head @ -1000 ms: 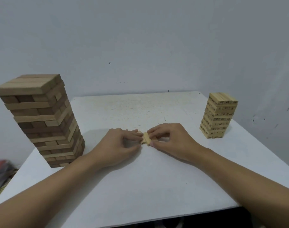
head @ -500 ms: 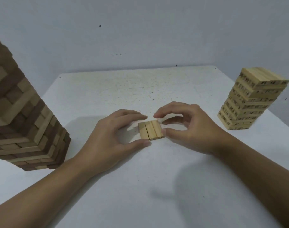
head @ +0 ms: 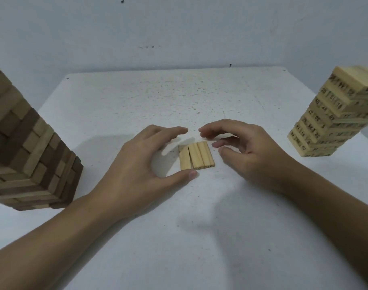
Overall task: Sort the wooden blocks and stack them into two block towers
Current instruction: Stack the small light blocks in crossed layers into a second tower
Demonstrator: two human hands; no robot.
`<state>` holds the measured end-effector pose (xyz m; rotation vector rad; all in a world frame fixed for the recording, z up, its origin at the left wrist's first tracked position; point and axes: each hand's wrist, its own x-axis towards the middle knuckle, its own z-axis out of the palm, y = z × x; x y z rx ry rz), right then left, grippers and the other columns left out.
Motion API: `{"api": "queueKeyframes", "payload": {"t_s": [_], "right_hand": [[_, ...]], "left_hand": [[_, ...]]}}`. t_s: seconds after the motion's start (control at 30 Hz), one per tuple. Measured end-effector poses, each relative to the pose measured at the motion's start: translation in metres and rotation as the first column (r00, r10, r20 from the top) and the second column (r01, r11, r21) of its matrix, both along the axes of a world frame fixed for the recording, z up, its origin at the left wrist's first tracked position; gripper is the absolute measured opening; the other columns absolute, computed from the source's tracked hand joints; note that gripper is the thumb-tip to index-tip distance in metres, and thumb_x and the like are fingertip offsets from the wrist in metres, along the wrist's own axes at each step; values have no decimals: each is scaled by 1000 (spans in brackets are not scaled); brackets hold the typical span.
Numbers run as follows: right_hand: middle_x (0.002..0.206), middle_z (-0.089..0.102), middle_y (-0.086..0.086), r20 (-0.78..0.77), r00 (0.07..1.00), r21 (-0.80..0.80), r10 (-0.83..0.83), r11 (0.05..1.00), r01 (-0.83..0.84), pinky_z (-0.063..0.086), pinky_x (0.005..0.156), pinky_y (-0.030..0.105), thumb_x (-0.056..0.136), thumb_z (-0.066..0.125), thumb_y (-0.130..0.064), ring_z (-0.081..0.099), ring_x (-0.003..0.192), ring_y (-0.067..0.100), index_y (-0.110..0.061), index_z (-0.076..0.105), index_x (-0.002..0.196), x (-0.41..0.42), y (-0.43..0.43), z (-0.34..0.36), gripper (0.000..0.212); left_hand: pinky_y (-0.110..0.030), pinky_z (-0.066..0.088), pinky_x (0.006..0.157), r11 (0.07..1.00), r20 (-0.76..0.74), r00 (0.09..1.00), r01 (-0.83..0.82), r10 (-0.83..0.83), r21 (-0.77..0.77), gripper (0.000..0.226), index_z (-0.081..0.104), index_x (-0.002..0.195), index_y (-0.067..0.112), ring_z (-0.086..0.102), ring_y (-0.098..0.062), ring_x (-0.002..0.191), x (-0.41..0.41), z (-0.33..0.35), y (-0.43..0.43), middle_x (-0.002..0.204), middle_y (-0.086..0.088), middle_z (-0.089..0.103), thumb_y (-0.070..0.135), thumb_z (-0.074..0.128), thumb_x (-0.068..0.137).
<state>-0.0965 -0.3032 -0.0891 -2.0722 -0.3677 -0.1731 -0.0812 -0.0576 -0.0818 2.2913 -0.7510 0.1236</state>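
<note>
Towers built: large tower [head: 32, 153], bench [head: 200, 237] left edge; numbered tower [head: 329, 122], right edge. Left over: three loose blocks [head: 196, 155] mid-bench (unstacked). Left grip [head: 135, 170] slack, thumb touching them; right grip [head: 248, 155] slack, empty.

Reaches in from near left and near right, bare-armed. Holds left hand [head: 145, 162] low, palm down, fingers stretched rightward, thumb spread nearer, forming a wide C. Holds right hand [head: 246, 151] opposite, fingers loosely curled, tips pointing left, gripping nothing

Right hand [head: 248, 151] drawn off three blocks [head: 202, 154], leftmost block [head: 184, 157] seemingly slipped apart
</note>
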Motion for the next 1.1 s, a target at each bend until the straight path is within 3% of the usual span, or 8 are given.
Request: {"api": "queueKeyframes", "payload": {"t_s": [0.2, 0.53, 0.67, 0.77, 0.87, 0.97, 1.1], "right_hand": [[121, 67, -8, 66, 997, -47, -39, 998, 42, 52, 103, 30, 88, 62, 10, 62, 120, 12, -21, 69, 127, -2, -1, -3, 49], [124, 63, -16, 41, 997, -113, -71, 991, 75, 47, 104, 22, 84, 79, -6, 56, 124, 3, -29, 63, 133, -5, 4, 4, 57], [131, 58, -24, -20, 992, -230, -123, 966, 115, 40, 112, 20, 84, 83, -30, 49, 127, -8, -35, 59, 139, -8, 4, 8, 60], [155, 38, -27, -89, 988, -422, -124, 903, 75, 20, 124, 22, 87, 72, -53, 27, 144, -10, -39, 43, 153, -10, 8, 11, 73], [168, 2, -25, -181, 983, -645, -45, 760, -84, -11, 124, 20, 97, 41, -65, -10, 152, -10, -35, 13, 163, -9, 12, 13, 78], [166, -23, -24, -226, 974, -757, 22, 625, -190, -16, 125, 29, 93, 8, -70, -31, 146, -9, -34, -10, 162, -10, 12, 13, 80], [163, -27, -29, -227, 972, -781, 55, 587, -216, -17, 125, 31, 96, 0, -61, -35, 144, -10, -35, -15, 161, -17, 11, 12, 72]], "left_hand": [[-20, 38, 77, 997, 46, 997, -67, 65, 41, 58, 52, 128, 49, 55, -3, 97, -8, 0, 5, 94, 21, 57, 65, 69, 75], [-27, 40, 86, 998, 21, 998, -64, 64, 15, 57, 50, 128, 49, 56, -2, 106, -10, -2, -1, 99, 25, 64, 65, 67, 77], [-37, 43, 92, 998, 46, 998, -49, 47, 36, 54, 52, 125, 48, 53, 0, 111, -10, 0, -1, 104, 28, 61, 68, 65, 76], [-42, 44, 94, 998, 61, 997, -51, 49, 23, 50, 57, 119, 46, 54, 0, 109, -9, 0, 0, 103, 29, 62, 70, 64, 76], [-44, 40, 98, 996, 107, 993, -50, 42, 73, 41, 65, 113, 44, 53, 1, 111, -8, -1, 0, 108, 29, 64, 68, 61, 79], [-44, 33, 101, 992, 142, 989, -57, 41, 111, 39, 74, 111, 47, 52, 3, 114, -6, -2, 2, 121, 29, 66, 65, 55, 82], [-45, 33, 102, 988, 148, 989, -32, 10, 150, 44, 73, 118, 46, 52, -2, 113, -4, -3, 5, 133, 17, 66, 62, 49, 85]]}}
